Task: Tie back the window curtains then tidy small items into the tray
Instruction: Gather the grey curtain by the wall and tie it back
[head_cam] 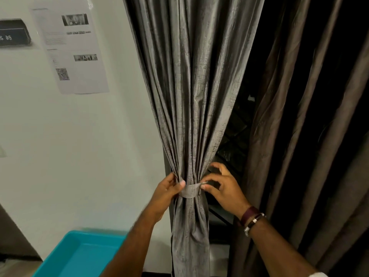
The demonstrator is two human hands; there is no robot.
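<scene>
A grey curtain (pixel 191 100) hangs gathered into a bunch in the middle of the view. A matching fabric tie-back band (pixel 190 190) wraps around its waist. My left hand (pixel 166 193) grips the left side of the bunch, thumb pressed on the band. My right hand (pixel 223 186) pinches the band's right end between thumb and fingertips. A second, darker brown curtain (pixel 311 136) hangs loose on the right. A turquoise tray (pixel 60 254) sits at the bottom left, partly behind my left forearm; the part that shows holds nothing.
A white wall (pixel 79 146) fills the left side, with a printed sheet (pixel 73 50) taped to it and a dark clock picture (pixel 14 33) at the far left. Dark window glass (pixel 233 140) shows between the two curtains.
</scene>
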